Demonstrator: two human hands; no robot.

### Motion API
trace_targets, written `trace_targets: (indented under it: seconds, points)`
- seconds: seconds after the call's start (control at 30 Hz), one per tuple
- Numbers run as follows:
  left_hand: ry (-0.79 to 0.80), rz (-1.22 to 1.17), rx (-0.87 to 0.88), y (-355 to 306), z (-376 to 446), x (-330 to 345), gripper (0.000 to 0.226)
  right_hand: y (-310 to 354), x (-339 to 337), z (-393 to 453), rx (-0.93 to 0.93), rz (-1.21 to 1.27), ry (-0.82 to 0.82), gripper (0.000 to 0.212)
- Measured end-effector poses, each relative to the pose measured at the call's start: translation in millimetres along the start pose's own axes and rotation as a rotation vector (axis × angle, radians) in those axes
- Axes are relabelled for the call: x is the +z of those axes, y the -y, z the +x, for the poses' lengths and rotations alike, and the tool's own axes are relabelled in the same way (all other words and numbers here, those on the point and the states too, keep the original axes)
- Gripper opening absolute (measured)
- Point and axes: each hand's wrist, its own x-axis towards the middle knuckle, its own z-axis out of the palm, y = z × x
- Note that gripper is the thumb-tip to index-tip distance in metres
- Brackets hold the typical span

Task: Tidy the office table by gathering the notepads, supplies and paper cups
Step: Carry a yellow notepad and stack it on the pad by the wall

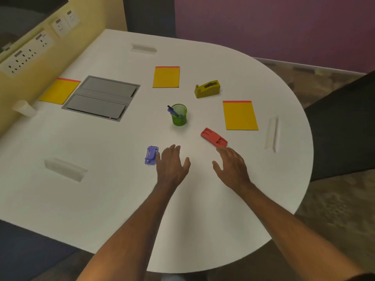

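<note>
My left hand lies flat, fingers straight, beside the small purple plastic stapler at lower centre; my right hand, fingers spread and empty, nears the red plastic stapler.

Both hands hover flat over a bare stretch of the white counter, with open surface behind them to the near edge. The left hand has a purple stapler just beside its outer edge. The right hand has a red stapler at its fingertips. Ahead, between the two, stands a green pen cup, upright, with bare counter around it. Farther back sit a tape dispenser and flat yellow notepads at centre, right and left. A grey hatch lies flush at the left, a paper cup near the wall.
</note>
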Motion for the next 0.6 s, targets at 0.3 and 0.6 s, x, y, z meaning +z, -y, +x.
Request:
trace_targets:
  seconds: [0.3, 0.6]
  points:
    - [0.053, -0.012, 0.059, -59, 21, 19, 0.060, -82, -36, 5, 0.110, -0.006, -0.020, 0.056]
    - [0.044, 0.018, 0.008, -149, 75, 66, 0.061, -188, -60, 78, 0.094, 0.101, -0.019, 0.052]
